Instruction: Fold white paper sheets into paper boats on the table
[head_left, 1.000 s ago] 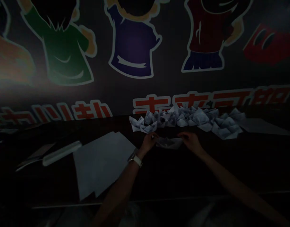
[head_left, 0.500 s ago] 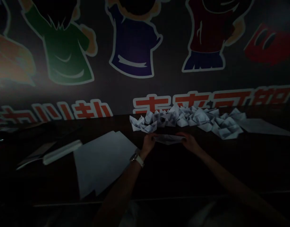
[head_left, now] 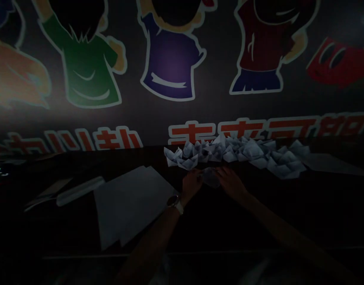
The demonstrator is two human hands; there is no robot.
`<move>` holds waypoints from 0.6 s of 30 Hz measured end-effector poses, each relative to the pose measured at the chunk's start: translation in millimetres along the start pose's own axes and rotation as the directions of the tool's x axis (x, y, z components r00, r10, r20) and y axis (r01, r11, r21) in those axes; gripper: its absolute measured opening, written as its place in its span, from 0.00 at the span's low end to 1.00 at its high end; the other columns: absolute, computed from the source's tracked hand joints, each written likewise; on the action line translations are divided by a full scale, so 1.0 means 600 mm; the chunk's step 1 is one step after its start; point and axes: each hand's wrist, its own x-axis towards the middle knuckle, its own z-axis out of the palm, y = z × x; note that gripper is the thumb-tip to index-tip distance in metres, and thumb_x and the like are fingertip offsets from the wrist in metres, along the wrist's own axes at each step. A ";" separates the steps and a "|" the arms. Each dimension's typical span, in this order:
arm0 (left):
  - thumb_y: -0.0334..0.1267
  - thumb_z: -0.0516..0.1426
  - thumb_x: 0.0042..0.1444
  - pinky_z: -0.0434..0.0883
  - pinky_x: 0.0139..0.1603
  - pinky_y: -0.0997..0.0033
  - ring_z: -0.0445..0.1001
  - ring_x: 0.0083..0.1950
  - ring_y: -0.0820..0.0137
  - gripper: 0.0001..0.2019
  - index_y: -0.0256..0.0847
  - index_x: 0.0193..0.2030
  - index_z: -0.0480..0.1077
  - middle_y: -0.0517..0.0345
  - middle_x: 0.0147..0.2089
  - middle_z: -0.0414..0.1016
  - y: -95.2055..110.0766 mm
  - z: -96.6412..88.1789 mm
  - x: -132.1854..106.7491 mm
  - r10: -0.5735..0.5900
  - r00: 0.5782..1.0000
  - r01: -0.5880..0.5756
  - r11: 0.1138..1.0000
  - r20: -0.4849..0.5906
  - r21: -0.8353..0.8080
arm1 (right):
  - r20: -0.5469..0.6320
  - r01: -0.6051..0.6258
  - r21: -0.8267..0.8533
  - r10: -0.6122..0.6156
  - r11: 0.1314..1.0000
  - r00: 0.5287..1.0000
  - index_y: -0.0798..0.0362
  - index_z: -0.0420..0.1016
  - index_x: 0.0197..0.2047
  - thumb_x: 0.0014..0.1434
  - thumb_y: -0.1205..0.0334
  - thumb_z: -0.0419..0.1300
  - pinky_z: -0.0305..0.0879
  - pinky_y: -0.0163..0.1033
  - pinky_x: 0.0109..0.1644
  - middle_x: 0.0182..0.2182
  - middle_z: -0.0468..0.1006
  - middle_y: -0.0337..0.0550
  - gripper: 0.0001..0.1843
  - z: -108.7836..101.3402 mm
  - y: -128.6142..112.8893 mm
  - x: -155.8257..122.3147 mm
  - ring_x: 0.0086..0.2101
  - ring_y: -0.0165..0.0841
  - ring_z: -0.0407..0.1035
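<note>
Dim light leaves our table [head_left: 220, 225] nearly black in front of a decorated wall [head_left: 213, 105]. Our left hand [head_left: 192, 184] pinches 1 end of a folded paper [head_left: 211, 179], its fingertips drawn close together. Our right hand [head_left: 232, 183] bends its fingers over the other end, with little gap that we can see; its thumb is too dark to make out. We have the folded paper between our 2 hands, over the middle of the table. We wear a watch [head_left: 173, 201] on the left wrist. Just past our fingertips, paper boats [head_left: 251, 150] crowd in a long heap toward the wall. To our left, at least 2 white sheets [head_left: 134, 206] overlap, and a long pale object [head_left: 80, 191] lies slanted just beside them. To our right, another sheet [head_left: 333, 163] lies beside the boats. Beyond, we face orange-red characters [head_left: 192, 130] and, above these, cartoon figures [head_left: 171, 63].
</note>
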 end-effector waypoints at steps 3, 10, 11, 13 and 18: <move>0.30 0.53 0.53 0.67 0.47 0.69 0.71 0.45 0.67 0.11 0.43 0.42 0.71 0.57 0.45 0.73 0.007 0.003 -0.003 0.025 0.999 -0.027 0.999 0.038 0.035 | 0.019 -0.067 0.141 0.065 0.988 0.998 0.55 0.61 0.57 0.51 0.75 0.51 0.59 0.45 0.52 0.50 0.69 0.52 0.28 0.018 -0.008 0.009 0.49 0.41 0.63; 0.31 0.51 0.55 0.66 0.45 0.71 0.70 0.45 0.68 0.10 0.42 0.41 0.70 0.56 0.44 0.71 0.010 0.001 -0.004 0.057 0.996 -0.064 0.992 0.062 0.108 | 0.232 -0.142 0.335 0.064 0.931 0.971 0.53 0.74 0.42 0.47 0.71 0.58 0.63 0.38 0.43 0.40 0.77 0.47 0.17 0.013 0.003 0.045 0.42 0.40 0.71; 0.30 0.51 0.55 0.66 0.46 0.70 0.70 0.46 0.67 0.10 0.42 0.41 0.70 0.55 0.45 0.71 0.009 0.000 -0.004 0.055 0.997 -0.061 0.991 0.059 0.117 | 0.261 -0.122 0.320 0.037 0.939 0.965 0.52 0.74 0.41 0.48 0.70 0.58 0.64 0.37 0.41 0.38 0.78 0.47 0.15 0.008 0.002 0.048 0.40 0.40 0.72; 0.29 0.50 0.54 0.66 0.47 0.68 0.68 0.48 0.66 0.10 0.41 0.41 0.70 0.54 0.45 0.71 0.008 -0.002 -0.005 0.056 0.997 -0.063 0.988 0.051 0.142 | 0.314 -0.108 0.248 0.026 0.963 0.949 0.52 0.76 0.38 0.49 0.69 0.58 0.64 0.37 0.37 0.35 0.80 0.48 0.12 0.001 -0.001 0.052 0.37 0.42 0.73; 0.25 0.51 0.51 0.58 0.58 0.57 0.62 0.56 0.60 0.14 0.40 0.43 0.70 0.51 0.53 0.66 0.023 -0.014 0.000 0.190 0.982 -0.189 0.950 0.020 0.248 | 0.335 -0.125 0.142 0.071 0.982 0.939 0.55 0.77 0.35 0.50 0.71 0.56 0.65 0.38 0.35 0.34 0.80 0.53 0.11 -0.005 -0.017 0.052 0.36 0.44 0.74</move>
